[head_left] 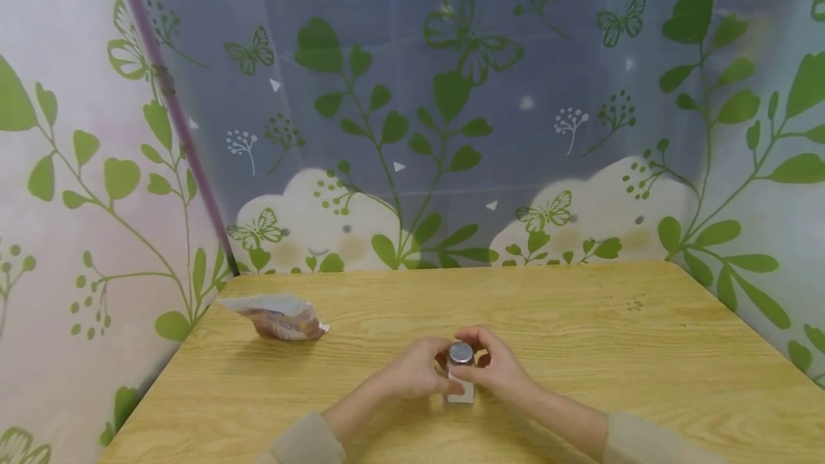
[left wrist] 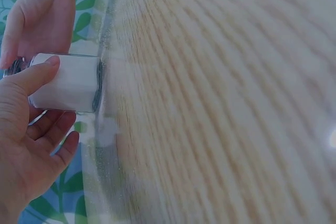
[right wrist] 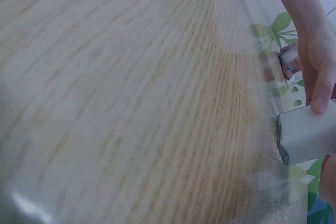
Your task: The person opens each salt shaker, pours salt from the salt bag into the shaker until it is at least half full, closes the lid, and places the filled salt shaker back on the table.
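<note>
A small square glass shaker with white contents and a silver metal cap stands upright near the table's front middle. My left hand holds its body from the left, the thumb across the white side, as the left wrist view shows the shaker too. From the right, my right hand curls round the top by the cap, thumb in front and fingers behind. Part of the right hand shows beyond the shaker in the left wrist view. The fingers partly hide the shaker's neck.
A crumpled plastic food bag with brownish contents lies at the left of the wood-grain table. Printed curtains with leaves and butterflies enclose the table's back and sides.
</note>
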`<state>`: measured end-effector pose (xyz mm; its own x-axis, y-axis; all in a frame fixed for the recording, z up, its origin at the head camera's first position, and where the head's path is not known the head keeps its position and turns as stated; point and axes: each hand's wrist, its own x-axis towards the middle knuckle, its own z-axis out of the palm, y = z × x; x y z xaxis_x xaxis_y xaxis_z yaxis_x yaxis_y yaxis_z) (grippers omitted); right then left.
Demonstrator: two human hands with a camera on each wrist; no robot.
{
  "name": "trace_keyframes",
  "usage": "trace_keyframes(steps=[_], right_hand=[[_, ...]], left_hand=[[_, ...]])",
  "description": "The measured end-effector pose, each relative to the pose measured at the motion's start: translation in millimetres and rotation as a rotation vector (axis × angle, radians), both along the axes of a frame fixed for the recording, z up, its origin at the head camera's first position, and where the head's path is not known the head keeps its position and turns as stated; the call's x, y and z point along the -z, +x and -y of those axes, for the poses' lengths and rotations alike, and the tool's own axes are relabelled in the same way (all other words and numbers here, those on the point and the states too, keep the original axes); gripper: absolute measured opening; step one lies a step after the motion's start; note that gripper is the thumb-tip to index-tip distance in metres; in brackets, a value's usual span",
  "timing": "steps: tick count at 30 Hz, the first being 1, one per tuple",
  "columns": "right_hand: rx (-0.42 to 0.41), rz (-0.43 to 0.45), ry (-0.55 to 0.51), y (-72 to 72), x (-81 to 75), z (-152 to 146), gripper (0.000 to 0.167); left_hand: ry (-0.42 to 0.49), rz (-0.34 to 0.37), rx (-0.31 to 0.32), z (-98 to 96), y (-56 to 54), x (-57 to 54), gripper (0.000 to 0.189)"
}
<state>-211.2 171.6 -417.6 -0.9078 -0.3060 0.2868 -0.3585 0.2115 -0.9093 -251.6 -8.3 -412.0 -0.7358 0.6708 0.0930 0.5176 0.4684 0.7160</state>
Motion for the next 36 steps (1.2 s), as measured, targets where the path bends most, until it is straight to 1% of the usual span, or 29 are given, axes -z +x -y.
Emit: trace_keyframes(steps=[2, 4, 7, 12, 16, 18, 21, 23, 28, 32, 34, 36], right_hand=[[-0.018, -0.029, -0.002, 0.0, 1.4, -2.1, 0.041], [-0.019, -0.033, -0.006, -0.3, 1.9, -3.2, 0.038], [0.022, 0.004, -0.006, -1.1, 1.2, -2.3, 0.034], [0.071, 0.061, -0.001, -0.7, -1.3, 1.4, 0.036], [0.051, 0.053, -0.007, 0.4, -0.6, -0.7, 0.043], [0.031, 0.03, 0.0, 0.9, 0.7, -3.2, 0.044], [0.008, 0.02, -0.003, 1.9, 1.8, -6.2, 0.04], [0.008, 0.017, -0.005, 1.5, 2.2, -6.6, 0.036], [0.035, 0.03, -0.011, 0.5, 1.9, -4.0, 0.033], [0.038, 0.061, -0.027, 0.4, 1.6, -2.0, 0.038], [0.022, 0.055, -0.032, 0.2, 2.3, -2.1, 0.043], [0.004, 0.03, -0.037, 0.0, 3.3, -2.8, 0.045]], left_hand=[[0.002, 0.009, 0.001, 0.3, 0.4, 0.1, 0.034], [0.006, 0.018, 0.0, 0.6, 0.8, 0.2, 0.034], [0.008, 0.017, 0.002, 0.7, 1.2, 0.4, 0.033], [0.007, 0.006, 0.006, 0.1, 1.2, 1.1, 0.032], [0.011, 0.009, 0.007, -0.3, 0.3, 1.9, 0.033], [0.014, 0.019, 0.006, 0.1, 0.3, 1.7, 0.033], [0.019, 0.045, 0.003, 1.2, 1.5, 0.9, 0.033], [0.019, 0.056, -0.002, 1.8, 1.8, 0.1, 0.032], [0.016, 0.048, 0.0, 1.4, 1.4, -0.1, 0.032], [0.026, 0.047, 0.013, 1.0, 1.2, 0.3, 0.033], [0.028, 0.052, 0.015, 1.0, 1.3, 0.1, 0.034], [0.026, 0.056, 0.009, 1.3, 1.4, -0.1, 0.034]])
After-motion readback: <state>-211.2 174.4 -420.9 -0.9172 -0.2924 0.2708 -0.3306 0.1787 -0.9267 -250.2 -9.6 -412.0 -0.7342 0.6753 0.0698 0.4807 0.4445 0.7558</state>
